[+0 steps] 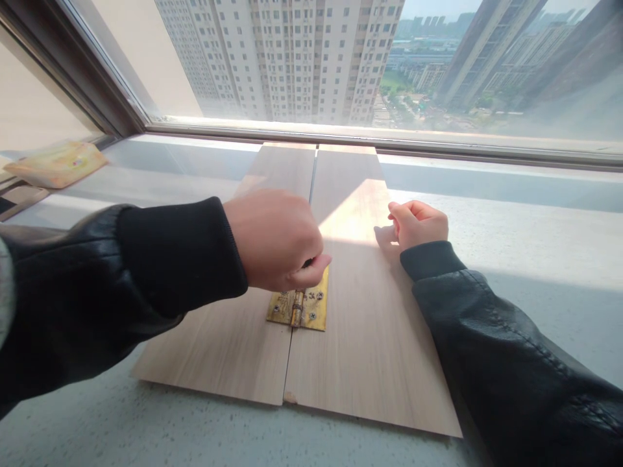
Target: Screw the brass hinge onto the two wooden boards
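Observation:
Two pale wood-grain boards, a left board [219,350] and a right board [370,350], lie flat side by side with a narrow seam between them. A brass hinge [318,316] spans the seam, with several screws visible in its near part. My left hand [277,240] is closed in a fist above the hinge and hides its far part. A small dark bit shows between those fingers, but I cannot make out what it is. By the right board's outer edge, my right hand [419,222] is closed in a pinch; anything inside it is too small to tell.
The boards rest on a pale speckled windowsill [511,246]. Behind them runs a dark window frame [438,148] with glass above it. A yellowish soft packet [58,163] lies at the far left. Sunlight falls across the right board.

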`<state>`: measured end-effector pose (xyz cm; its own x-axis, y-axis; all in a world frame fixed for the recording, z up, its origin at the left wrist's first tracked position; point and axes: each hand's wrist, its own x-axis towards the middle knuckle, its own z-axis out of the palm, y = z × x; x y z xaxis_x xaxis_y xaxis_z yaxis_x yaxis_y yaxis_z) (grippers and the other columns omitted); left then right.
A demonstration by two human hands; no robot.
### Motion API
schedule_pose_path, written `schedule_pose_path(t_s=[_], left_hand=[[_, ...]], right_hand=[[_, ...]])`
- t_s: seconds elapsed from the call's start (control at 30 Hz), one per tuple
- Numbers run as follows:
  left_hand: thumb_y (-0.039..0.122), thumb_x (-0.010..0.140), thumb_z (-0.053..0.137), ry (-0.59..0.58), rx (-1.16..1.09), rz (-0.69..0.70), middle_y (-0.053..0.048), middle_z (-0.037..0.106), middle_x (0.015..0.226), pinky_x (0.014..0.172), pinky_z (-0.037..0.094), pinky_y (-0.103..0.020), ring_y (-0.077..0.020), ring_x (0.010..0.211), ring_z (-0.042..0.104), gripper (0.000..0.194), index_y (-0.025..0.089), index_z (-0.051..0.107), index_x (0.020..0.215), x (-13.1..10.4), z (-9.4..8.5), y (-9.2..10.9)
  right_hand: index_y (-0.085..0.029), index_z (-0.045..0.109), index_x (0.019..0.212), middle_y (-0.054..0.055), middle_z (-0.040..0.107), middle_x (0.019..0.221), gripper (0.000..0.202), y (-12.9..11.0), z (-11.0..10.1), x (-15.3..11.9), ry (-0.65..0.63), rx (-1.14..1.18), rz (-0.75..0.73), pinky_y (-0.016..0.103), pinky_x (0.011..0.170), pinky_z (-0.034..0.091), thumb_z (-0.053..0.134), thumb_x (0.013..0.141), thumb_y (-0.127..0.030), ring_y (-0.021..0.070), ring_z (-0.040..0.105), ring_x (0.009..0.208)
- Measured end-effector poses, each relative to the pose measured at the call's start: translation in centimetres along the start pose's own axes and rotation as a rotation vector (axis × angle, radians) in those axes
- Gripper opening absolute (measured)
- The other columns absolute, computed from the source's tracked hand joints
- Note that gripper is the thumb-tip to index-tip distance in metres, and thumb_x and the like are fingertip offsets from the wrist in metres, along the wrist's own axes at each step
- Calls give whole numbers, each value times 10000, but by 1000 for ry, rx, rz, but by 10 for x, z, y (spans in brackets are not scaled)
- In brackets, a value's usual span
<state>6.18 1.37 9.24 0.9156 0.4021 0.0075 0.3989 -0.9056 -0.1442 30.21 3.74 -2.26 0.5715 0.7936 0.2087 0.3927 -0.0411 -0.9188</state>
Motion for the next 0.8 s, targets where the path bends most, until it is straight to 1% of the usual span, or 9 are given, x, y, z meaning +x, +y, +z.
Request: schedule_pose_path(t_s=[0.07, 0.17, 0.27, 0.33, 0.4, 0.47, 0.57, 0.67, 0.8], left_hand=[[261, 810, 446, 1, -12, -28, 11, 343, 442, 469, 182, -298, -90, 442, 168, 399, 153, 467, 426, -2, -1, 3], [381, 833, 437, -8, -107, -278, 33, 242, 418, 460, 173, -280, -88, 433, 151, 482, 166, 375, 406, -4, -3, 9], [579, 839, 387, -126, -252, -563, 46, 191, 402, 429, 170, -259, -75, 389, 167, 606, 181, 290, 392, -3, -5, 10], [597, 840, 372, -213, -288, -637, 46, 197, 396, 417, 166, -259, -70, 370, 174, 620, 187, 297, 382, -2, -8, 9], [517, 851, 397, -232, -279, -607, 47, 199, 400, 423, 165, -262, -72, 375, 173, 579, 184, 348, 380, 0, -9, 8], [430, 850, 421, -208, -257, -520, 48, 201, 406, 434, 163, -267, -76, 391, 167, 525, 176, 400, 391, 1, -10, 7], [395, 850, 415, -186, -236, -414, 41, 234, 416, 443, 161, -272, -81, 416, 159, 491, 165, 428, 417, 1, -8, 6], [391, 857, 398, -192, -194, -337, 34, 256, 413, 450, 167, -273, -80, 411, 173, 487, 162, 403, 428, 0, -6, 4], [350, 847, 418, -163, -138, -169, 41, 227, 393, 437, 155, -264, -74, 384, 163, 467, 162, 345, 426, -1, -5, -2]], right_hand=[[-205, 549, 482, -39, 470, 420, 254, 0, 0, 0, 0, 1, -1, 261, 424, 364, 632, 689, -327, 111, 427, 418], [-204, 547, 483, -40, 465, 410, 256, -1, 0, -1, -4, 6, 1, 262, 426, 363, 632, 693, -323, 110, 422, 411], [-203, 552, 496, -46, 449, 393, 251, -1, -1, -1, -15, 13, 1, 258, 416, 349, 632, 697, -330, 106, 408, 395], [-202, 555, 503, -50, 437, 384, 249, -1, -1, -1, -19, 14, 0, 257, 412, 343, 630, 701, -332, 104, 397, 384], [-201, 557, 504, -49, 437, 390, 247, 0, -1, 0, -15, 10, -3, 259, 416, 348, 632, 700, -329, 103, 397, 388], [-201, 555, 498, -45, 447, 406, 248, 0, -1, 0, -10, 3, -7, 262, 424, 359, 632, 697, -326, 106, 408, 403], [-206, 552, 496, -44, 450, 414, 250, 1, -1, 1, -10, -7, -12, 266, 434, 373, 627, 696, -335, 112, 423, 419], [-210, 549, 496, -46, 445, 413, 253, 1, -1, 1, -12, -17, -14, 269, 437, 379, 627, 693, -348, 115, 425, 422], [-213, 542, 489, -44, 451, 414, 261, 1, -1, 1, -11, -24, -11, 273, 434, 377, 624, 693, -353, 116, 423, 415]])
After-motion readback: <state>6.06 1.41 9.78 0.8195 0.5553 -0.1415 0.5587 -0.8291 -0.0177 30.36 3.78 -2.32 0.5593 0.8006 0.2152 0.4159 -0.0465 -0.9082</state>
